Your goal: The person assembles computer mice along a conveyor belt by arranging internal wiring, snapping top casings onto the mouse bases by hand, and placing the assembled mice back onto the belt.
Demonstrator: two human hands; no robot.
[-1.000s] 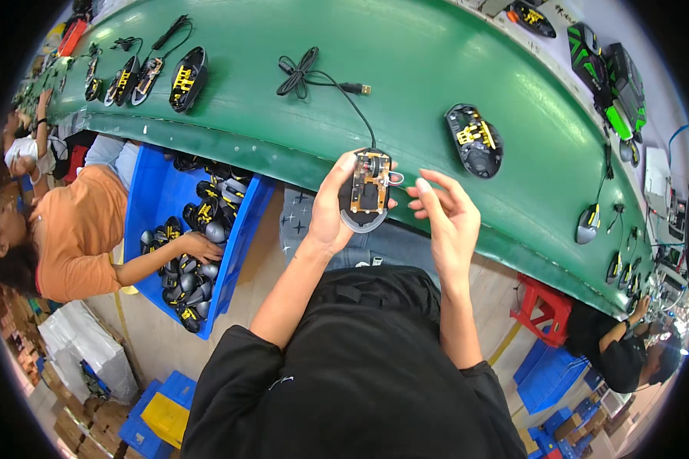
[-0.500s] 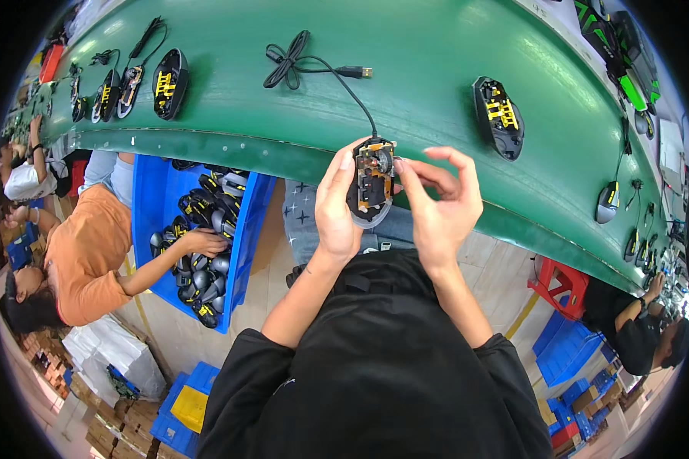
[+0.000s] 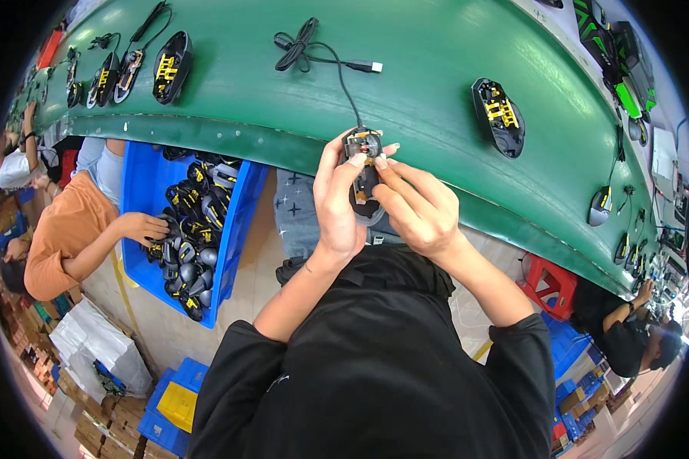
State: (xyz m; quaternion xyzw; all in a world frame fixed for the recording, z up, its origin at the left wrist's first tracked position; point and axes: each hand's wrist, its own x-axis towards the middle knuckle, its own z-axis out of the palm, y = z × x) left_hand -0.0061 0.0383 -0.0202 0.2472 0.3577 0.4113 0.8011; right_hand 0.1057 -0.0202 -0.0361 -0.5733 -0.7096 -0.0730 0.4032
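An opened computer mouse [image 3: 366,186], its circuit board and scroll wheel bare, is held over the near edge of the green work surface. My left hand [image 3: 337,200] wraps round its left side, thumb on top. My right hand [image 3: 423,208] has its fingers bunched at the mouse's right side, close to the scroll wheel; whether a small part is between the fingertips is hidden. The mouse's black cable [image 3: 346,90] runs away across the surface to a tied coil and a USB plug [image 3: 365,66].
Black mouse shells with yellow parts [image 3: 500,116] [image 3: 171,67] lie on the green surface [image 3: 429,53], right and left. A blue bin [image 3: 236,229] of mouse parts stands at left, with a co-worker's hand [image 3: 142,228] in it. A red stool [image 3: 549,286] stands at right.
My right hand has come in from the right and closed against the mouse. My left thumb has moved onto its top. The co-worker's hand has shifted left in the bin.
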